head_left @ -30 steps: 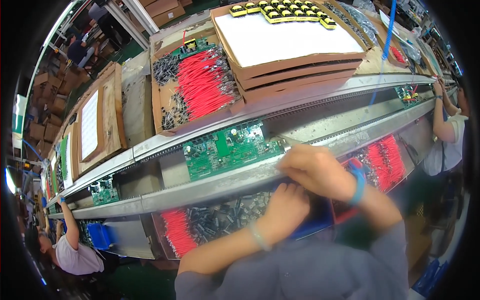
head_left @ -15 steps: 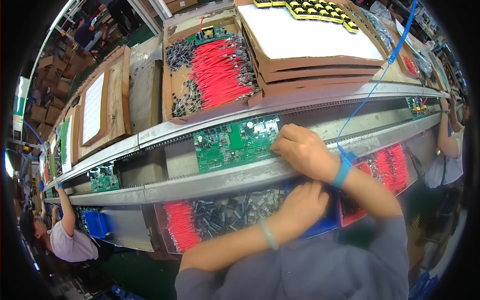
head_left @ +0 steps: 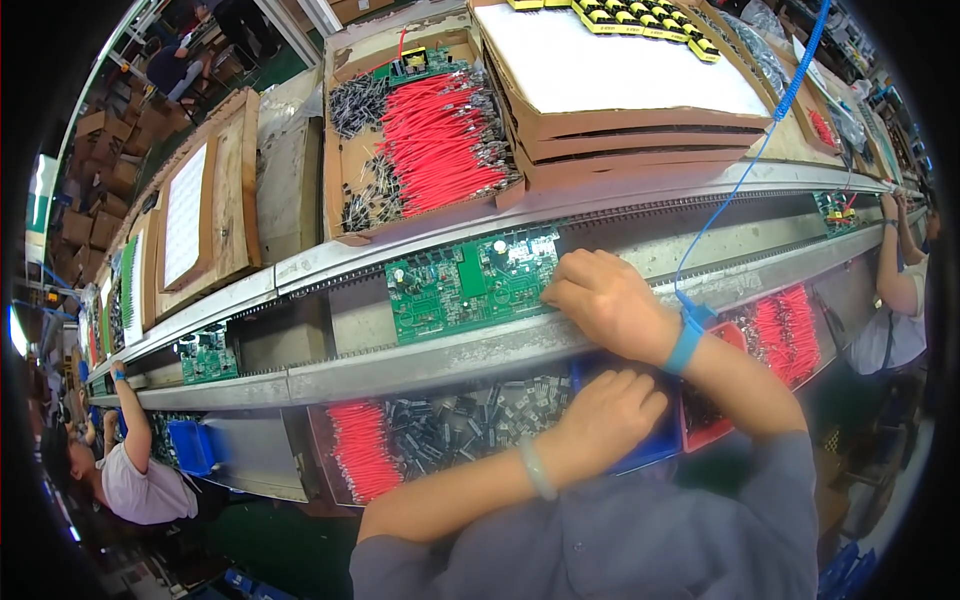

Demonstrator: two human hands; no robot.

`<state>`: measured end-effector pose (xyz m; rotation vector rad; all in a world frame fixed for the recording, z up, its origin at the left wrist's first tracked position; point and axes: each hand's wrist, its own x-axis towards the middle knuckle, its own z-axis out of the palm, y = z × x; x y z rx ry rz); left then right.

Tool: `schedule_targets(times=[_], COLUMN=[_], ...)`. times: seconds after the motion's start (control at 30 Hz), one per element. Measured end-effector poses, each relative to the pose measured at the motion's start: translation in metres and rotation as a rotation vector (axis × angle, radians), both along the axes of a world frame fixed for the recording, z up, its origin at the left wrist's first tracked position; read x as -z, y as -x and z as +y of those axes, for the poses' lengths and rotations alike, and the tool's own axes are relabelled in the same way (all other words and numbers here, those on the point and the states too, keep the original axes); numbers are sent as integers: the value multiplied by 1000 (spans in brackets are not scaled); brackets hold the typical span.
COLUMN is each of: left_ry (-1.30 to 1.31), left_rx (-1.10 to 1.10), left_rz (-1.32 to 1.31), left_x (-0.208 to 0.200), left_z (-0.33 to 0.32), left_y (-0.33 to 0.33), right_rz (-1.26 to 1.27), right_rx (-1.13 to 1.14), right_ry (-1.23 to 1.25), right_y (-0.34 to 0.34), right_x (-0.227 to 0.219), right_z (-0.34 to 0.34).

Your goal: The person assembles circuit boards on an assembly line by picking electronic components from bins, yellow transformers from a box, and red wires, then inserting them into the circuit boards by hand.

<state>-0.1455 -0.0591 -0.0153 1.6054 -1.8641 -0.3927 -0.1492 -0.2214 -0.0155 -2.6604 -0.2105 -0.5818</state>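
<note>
A green circuit board (head_left: 470,285) lies between the rails of the line in front of me. My right hand (head_left: 610,300), wearing a blue wrist strap (head_left: 686,342), is at the board's right edge. Its fingers are bent and pressed together, and what they hold, if anything, is hidden. Over a blue bin (head_left: 655,440) below the front rail, my left hand (head_left: 618,408) has its fingers curled closed. A pale bangle (head_left: 538,470) circles that wrist. Whatever its fingertips may grip cannot be made out.
Dark capacitors (head_left: 440,425) and red-sleeved parts (head_left: 362,450) fill a tray below the rail; a red bin (head_left: 712,425) stands to the right. Behind the line sit a carton of red leads (head_left: 440,150) and stacked cartons (head_left: 640,140). A coiled blue cord (head_left: 800,75) hangs at right.
My left hand has shifted slightly, its fingers now a little to the right. My right hand and the circuit board have stayed in nearly the same place.
</note>
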Motion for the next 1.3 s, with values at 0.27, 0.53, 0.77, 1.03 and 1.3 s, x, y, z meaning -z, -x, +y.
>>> schedule_targets(times=[0.27, 0.53, 0.77, 1.03, 1.3], left_ry=[59, 6, 12, 64, 31], left_rx=[-53, -626, -833, -754, -753], left_rz=[164, 277, 284, 48, -38], left_x=[-32, -38, -14, -1, 1], left_z=[36, 98, 112, 94, 90], left_y=[-32, -94, -138, -145, -145], right_rz=[110, 130, 274, 232, 404], right_rx=[-38, 27, -17, -263, -273], right_ry=[138, 223, 237, 195, 326], right_y=[-2, -4, -12, 26, 43], right_x=[-16, -20, -21, -40, -16], right_z=[3, 11, 11, 75, 103])
